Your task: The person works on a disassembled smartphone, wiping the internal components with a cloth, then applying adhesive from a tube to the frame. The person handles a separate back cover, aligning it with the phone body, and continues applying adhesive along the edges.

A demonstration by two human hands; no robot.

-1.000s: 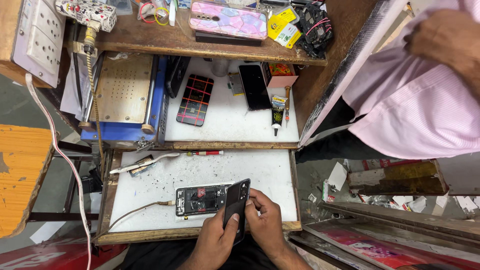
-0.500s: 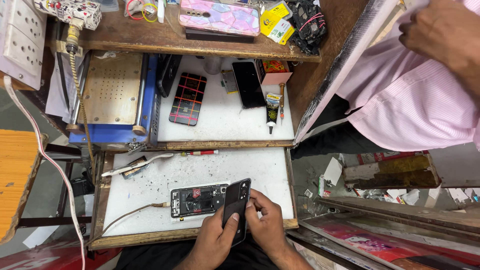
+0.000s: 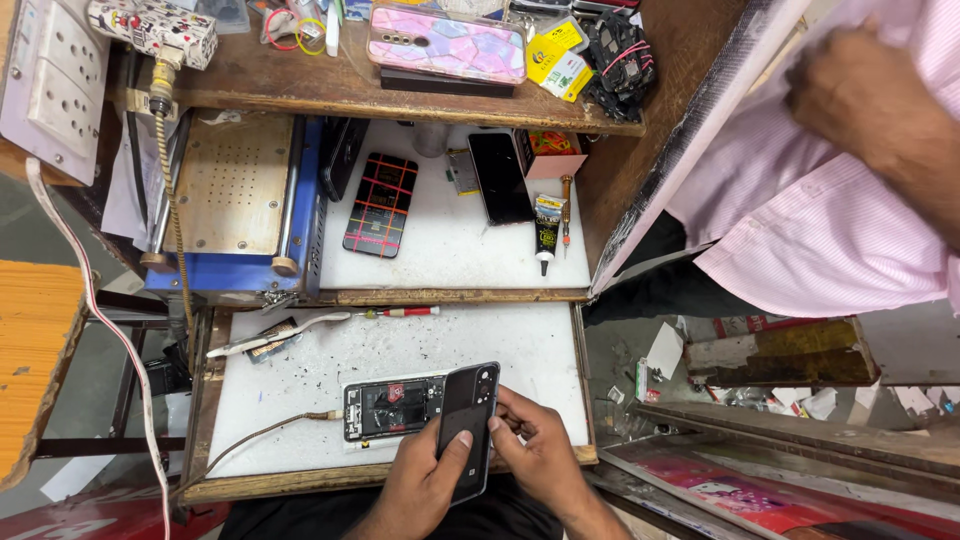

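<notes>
- Two hands clamp one dark phone back cover [image 3: 468, 425]: left hand [image 3: 425, 485] underneath, right hand [image 3: 540, 455] beside it.
- Opened phone [image 3: 385, 408] lies just left on the counter [image 3: 300, 400].

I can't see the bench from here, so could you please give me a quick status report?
Left hand and right hand both gripping dark back cover. Opened phone flat on white tray, cable plugged in. Nothing in the way.
</notes>
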